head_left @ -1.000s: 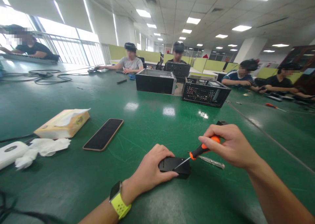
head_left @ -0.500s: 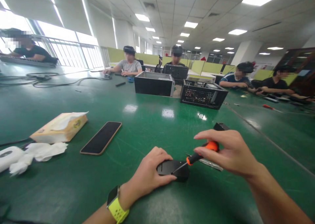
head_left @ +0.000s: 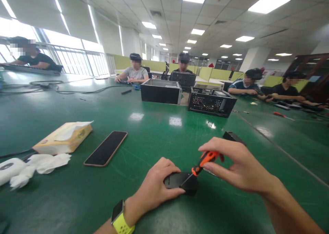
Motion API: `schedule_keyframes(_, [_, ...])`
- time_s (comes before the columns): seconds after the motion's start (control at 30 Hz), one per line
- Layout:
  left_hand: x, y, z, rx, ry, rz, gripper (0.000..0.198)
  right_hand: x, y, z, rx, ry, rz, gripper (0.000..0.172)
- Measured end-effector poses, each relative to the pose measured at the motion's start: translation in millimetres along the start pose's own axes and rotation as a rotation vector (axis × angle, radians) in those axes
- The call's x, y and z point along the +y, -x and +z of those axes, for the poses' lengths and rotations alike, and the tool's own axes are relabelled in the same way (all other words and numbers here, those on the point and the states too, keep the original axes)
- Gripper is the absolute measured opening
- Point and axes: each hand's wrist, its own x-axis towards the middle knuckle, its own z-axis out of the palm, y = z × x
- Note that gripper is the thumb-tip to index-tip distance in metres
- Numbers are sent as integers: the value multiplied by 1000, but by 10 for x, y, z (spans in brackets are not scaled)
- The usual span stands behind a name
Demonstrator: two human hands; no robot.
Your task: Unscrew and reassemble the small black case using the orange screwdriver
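My left hand (head_left: 156, 186), with a yellow-strapped watch on the wrist, is closed over a small flat black device (head_left: 180, 182) and holds it down on the green table (head_left: 154, 134). My right hand (head_left: 236, 165) pinches an orange-handled screwdriver (head_left: 204, 161), whose tip rests on the top of the black device. A second black part (head_left: 232, 137) lies just beyond my right hand.
A phone (head_left: 106, 148) lies face up to the left, with a tissue box (head_left: 64, 138), crumpled tissues (head_left: 42, 163) and a white device (head_left: 9, 167) beyond. Two open black computer cases (head_left: 160, 91) (head_left: 210, 102) stand mid-table. Several people sit along the far edges.
My right hand has rolled the screwdriver handle between its fingers and shifted slightly down and left. The left hand keeps its hold on the black device. The camera tilted a little.
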Motion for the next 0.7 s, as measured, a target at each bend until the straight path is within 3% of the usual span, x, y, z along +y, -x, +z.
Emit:
schedule_keyframes(0.13, [-3, 0, -8, -5, 3, 1, 36, -10, 1, 2, 0, -22, 18, 25])
schedule_keyframes(0.27, [-6, -6, -8, -4, 0, 0, 36, -15, -4, -25, -64, -29, 42, 11])
schedule_keyframes(0.33, [-9, -10, -5, -5, 0, -2, 37, -17, -7, -40, -56, -6, 76, 17])
schedule_keyframes(0.47, [-18, -4, 2, 0, 4, -9, 36, -4, -17, -29, -141, -109, -3, 8])
schedule_keyframes(0.7, [-16, 5, -4, -2, -4, -3, 37, 25, -14, 88, 38, -17, -29, 9])
